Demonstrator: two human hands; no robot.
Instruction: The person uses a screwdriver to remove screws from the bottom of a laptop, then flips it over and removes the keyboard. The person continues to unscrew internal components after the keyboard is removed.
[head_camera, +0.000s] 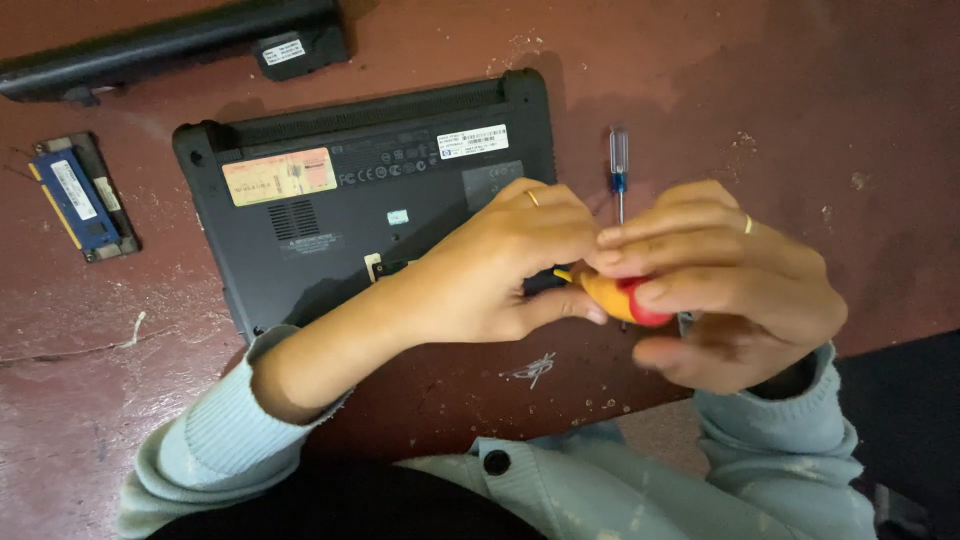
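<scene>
Head view, left hand (510, 265) and right hand (720, 280) curled together, both pinching orange-red screwdriver handle (620, 298), above upturned laptop (330, 210)

We hold an orange-and-red screwdriver handle (622, 298) between our left hand (500, 265) and right hand (730, 290), above an upturned black laptop (340, 200). A blue-handled screwdriver (619, 170) lies just beside it on the reddish surface (800, 100), a memory module (78, 198) well apart.

Small screwdriver (618, 298) — orange-and-red handle, level; pinched above the laptop's edge.
</scene>
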